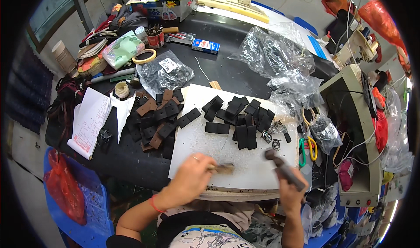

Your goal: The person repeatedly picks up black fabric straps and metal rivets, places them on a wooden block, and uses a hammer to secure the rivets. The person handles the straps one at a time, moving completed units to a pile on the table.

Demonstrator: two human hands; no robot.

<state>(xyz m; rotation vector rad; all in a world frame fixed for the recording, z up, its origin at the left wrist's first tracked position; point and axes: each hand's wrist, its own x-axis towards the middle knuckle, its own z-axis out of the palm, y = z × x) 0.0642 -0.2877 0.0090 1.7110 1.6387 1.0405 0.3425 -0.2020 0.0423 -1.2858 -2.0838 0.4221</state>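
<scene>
left hand (192,174) pinches a small brown strap piece (223,168) flat on the white cutting board (197,147), near its front edge. right hand (292,190) fist-closed around a dark hammer (282,169), head raised just right of the piece. black strap pieces (238,116) piled behind.

hands 2 (192,178) (291,189) | hammer 1 (282,169) | white board 1 (205,138) | tape roll 1 (144,56) | blue box 1 (205,46) | notepad 1 (89,121) | black strips: too many to count (236,116)
</scene>
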